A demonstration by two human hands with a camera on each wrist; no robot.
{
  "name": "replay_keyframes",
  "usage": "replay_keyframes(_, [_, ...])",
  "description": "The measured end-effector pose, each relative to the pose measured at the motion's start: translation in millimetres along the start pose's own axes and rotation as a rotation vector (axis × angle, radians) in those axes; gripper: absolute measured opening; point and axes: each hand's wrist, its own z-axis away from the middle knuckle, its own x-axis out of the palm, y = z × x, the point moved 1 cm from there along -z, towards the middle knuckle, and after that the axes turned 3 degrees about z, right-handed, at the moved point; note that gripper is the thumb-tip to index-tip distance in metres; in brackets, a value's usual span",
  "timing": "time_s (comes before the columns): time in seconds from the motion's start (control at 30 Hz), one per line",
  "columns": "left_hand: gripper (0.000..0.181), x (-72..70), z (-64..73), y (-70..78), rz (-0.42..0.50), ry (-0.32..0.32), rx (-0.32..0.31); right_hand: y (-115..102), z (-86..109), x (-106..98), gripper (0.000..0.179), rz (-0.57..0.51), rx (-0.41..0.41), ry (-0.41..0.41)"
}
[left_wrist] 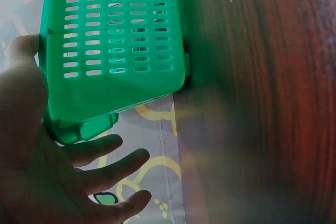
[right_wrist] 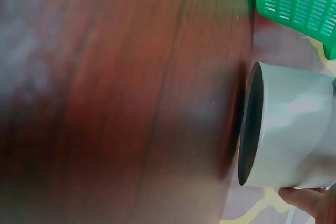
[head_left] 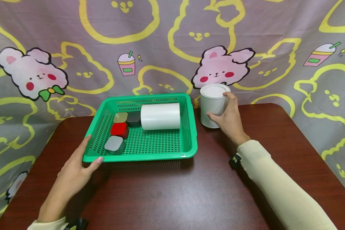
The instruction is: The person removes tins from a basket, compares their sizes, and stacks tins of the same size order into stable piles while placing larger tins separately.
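Centrally, green basket (head_left: 189, 127) is touched at lower-left corner by left hand (head_left: 74, 169), fingers straight, nothing gripped. Right of it, upright white can (head_left: 214, 105) is clasped by right hand (head_left: 228, 119), fingers curled around side.

Head view looks down on the green basket (head_left: 143, 127) (both wrist views share it, close).

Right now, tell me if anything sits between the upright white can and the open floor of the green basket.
The right hand grips the white can on the table beside the green basket. Only the basket's right wall lies between. Inside, another white can lies on its side toward the back; the front floor is bare.
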Motion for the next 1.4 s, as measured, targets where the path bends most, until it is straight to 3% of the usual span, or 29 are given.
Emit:
replay_keyframes(0.3, [0.096,-0.2,-0.8,-0.2,-0.008,-0.011,-0.015,5,3.4,-3,0.085,0.04,-0.037,-0.036])
replay_keyframes(0.77, [0.096,0.4,-0.6,-1.0,-0.006,-0.013,-0.015,2,5.9,-4,0.085,0.069,0.025,-0.042])
replay_keyframes(1.4, [0.095,-0.7,0.2,0.7,0.0,-0.017,-0.02,-4,5.9,-14,0.081,0.091,0.049,-0.04])
